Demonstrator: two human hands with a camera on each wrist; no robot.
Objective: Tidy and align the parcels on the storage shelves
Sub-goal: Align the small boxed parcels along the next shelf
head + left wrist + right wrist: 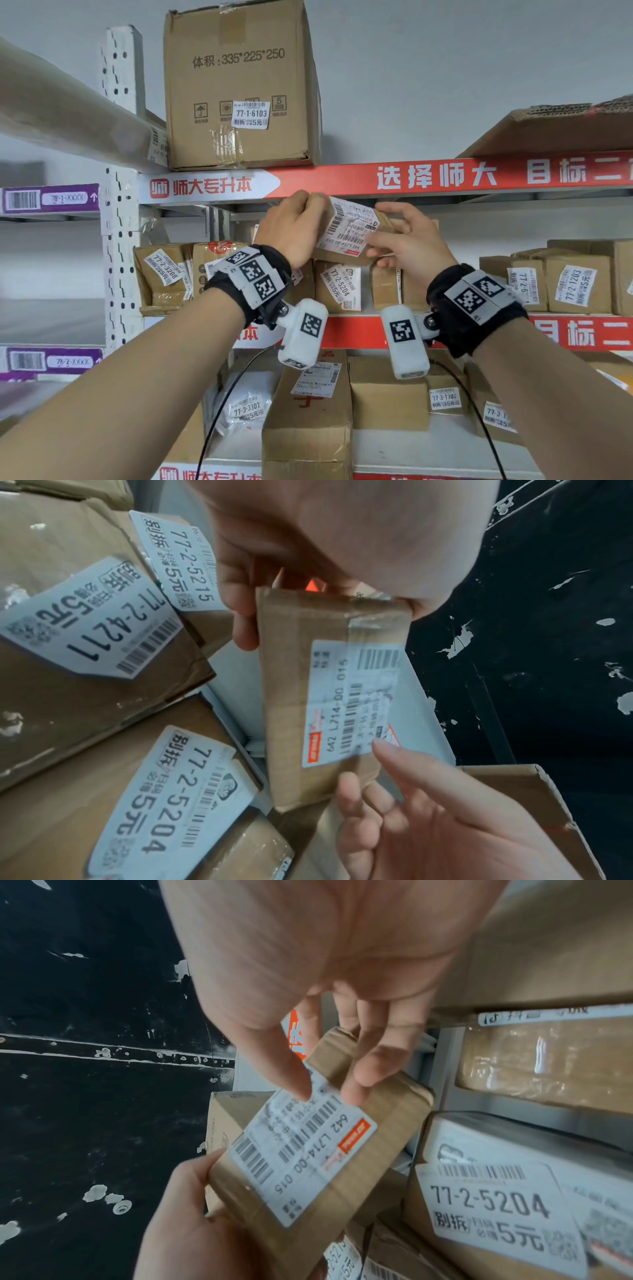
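A small flat cardboard parcel (pixel 349 229) with a white shipping label is held in the air in front of the middle shelf, above the row of parcels. My left hand (pixel 298 222) grips its left end, fingers curled over the top edge. My right hand (pixel 394 240) pinches its right end, thumb on the label and fingers behind. In the left wrist view the parcel (pixel 329 696) runs from the left hand (pixel 325 547) down to the right hand (pixel 428 818). In the right wrist view the right hand's thumb (pixel 298 1085) presses the label on the parcel (pixel 308 1164).
Below the held parcel, the middle shelf carries a packed row of boxes, among them 77-2-5204 (pixel 337 284), 77-2-3208 (pixel 164 270) and 77-2-1203 (pixel 579 284). A large carton (pixel 239 85) stands on the top shelf above its red edge strip (pixel 445 176). A white upright post (pixel 120 222) is at left.
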